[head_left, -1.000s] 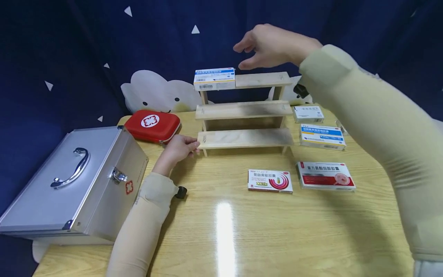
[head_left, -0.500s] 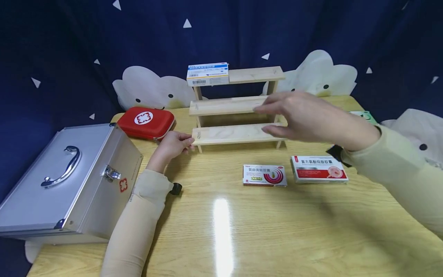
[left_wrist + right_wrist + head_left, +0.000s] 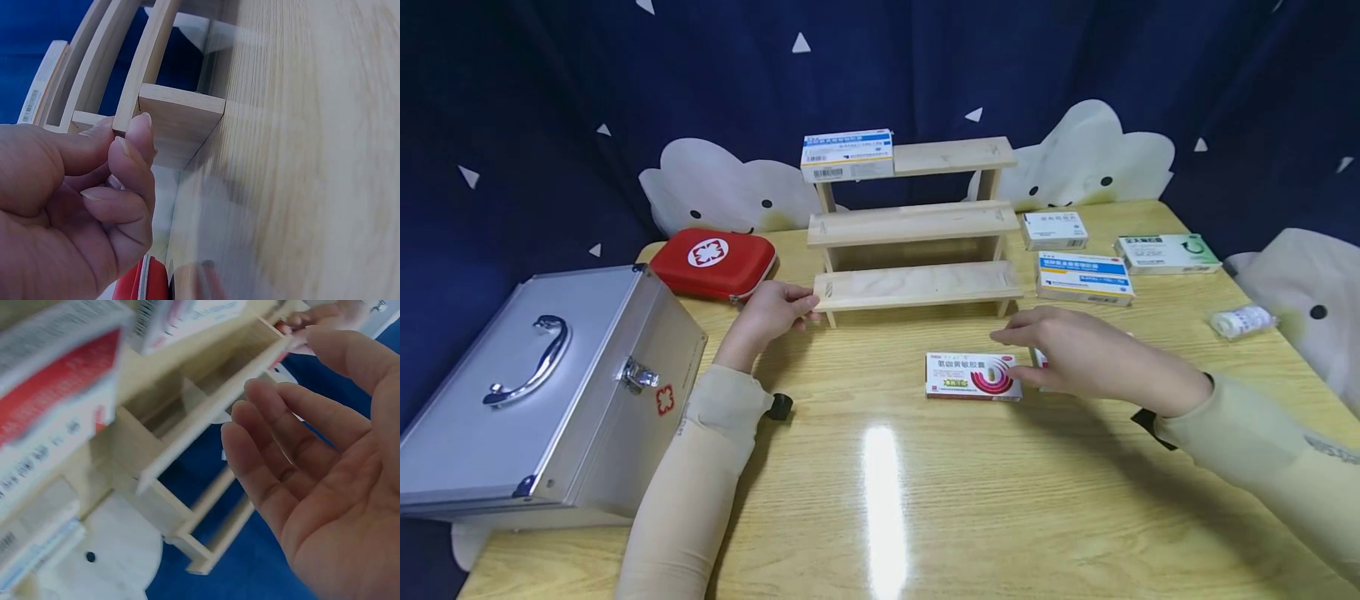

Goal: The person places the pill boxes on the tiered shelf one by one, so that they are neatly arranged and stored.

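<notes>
A three-step wooden display shelf (image 3: 917, 285) stands at the back of the table. My left hand (image 3: 767, 321) pinches the left end of its lowest board between thumb and fingers, plain in the left wrist view. On the top step, at the left, lies a blue-and-white medicine box (image 3: 847, 156). Above the table, right of centre, my right hand (image 3: 1086, 354) holds nothing, its fingers loosely bent. Its thumb tip overlaps the right end of a capsule box with pink rings (image 3: 962, 375); contact cannot be told. It largely hides a red-and-white medicine box (image 3: 56, 394), seen in the right wrist view.
Right of the shelf lie a small white box (image 3: 1055, 231), another blue-and-white box (image 3: 1086, 277), a green-and-white box (image 3: 1167, 253) and a small white wrapped roll (image 3: 1243, 321). At the left stand a silver metal case (image 3: 557, 383) and a red zip pouch (image 3: 713, 263).
My right hand has come down from beside the top step to low over the boxes on the table. The left hand keeps its pinch on the shelf. The view has shifted slightly.
</notes>
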